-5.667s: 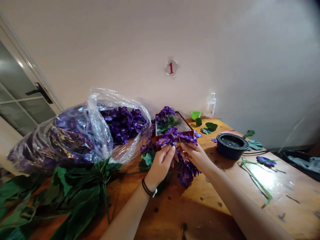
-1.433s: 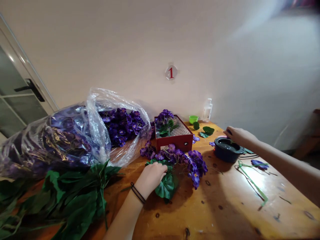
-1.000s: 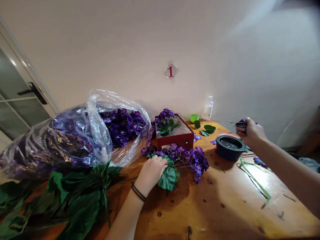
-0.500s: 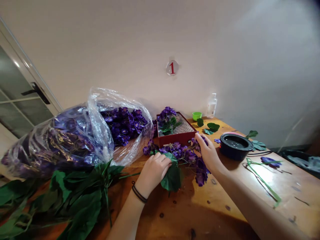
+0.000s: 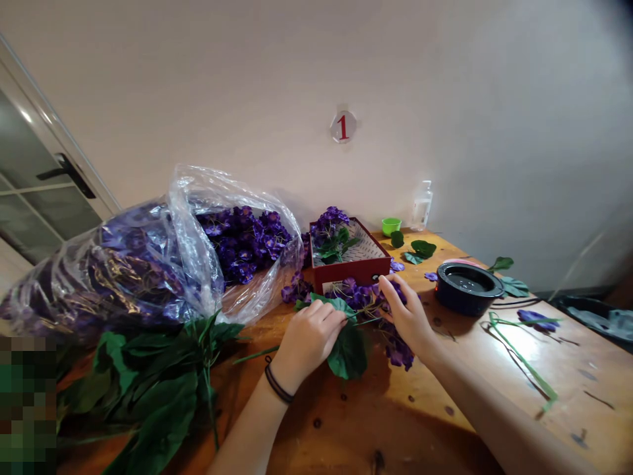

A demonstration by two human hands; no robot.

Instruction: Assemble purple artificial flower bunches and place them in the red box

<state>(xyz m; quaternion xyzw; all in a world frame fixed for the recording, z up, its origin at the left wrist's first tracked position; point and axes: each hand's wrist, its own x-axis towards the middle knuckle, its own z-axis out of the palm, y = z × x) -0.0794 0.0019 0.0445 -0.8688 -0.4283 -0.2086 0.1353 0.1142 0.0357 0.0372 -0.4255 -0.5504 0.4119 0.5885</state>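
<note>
A person's left hand [image 5: 309, 346], fingers curled and closed over a broad green fabric leaf [image 5: 349, 353], sits beside the right hand [image 5: 408, 318], its fingers part-spread and reaching into the blooms; whether those fingertips [image 5: 389, 288] pinch a thin stem or only rest on the flowers, the picture cannot tell; two thin black wrist bands [image 5: 277, 385] circle the left wrist; between the hands lies a loose spray of artificial purple flowers [image 5: 368, 297], on the bare honey-toned wooden table [image 5: 558, 376]; a light hold at the stem would likely suit this work better than a grip on the petals, which could crease; at 12 o'clock stands a red box with a white lattice lining [image 5: 352, 274], holding more purple blooms and leaves; a small white label on its front [image 5: 336, 286] is too small to read; higher at 12 o'clock, a round wall sticker [image 5: 343, 126] bears a red numeral 1; at 1 o'clock sit a lime-green plastic cup [image 5: 391, 226] and a clear plastic bottle [image 5: 421, 206], no writing legible; at 2 o'clock rests a round black dish [image 5: 465, 287]; at 10 o'clock, a clear plastic bag [image 5: 192, 191] bulges with purple flowers; at 8 o'clock lies a heap of long green leaves [image 5: 148, 389]
</note>
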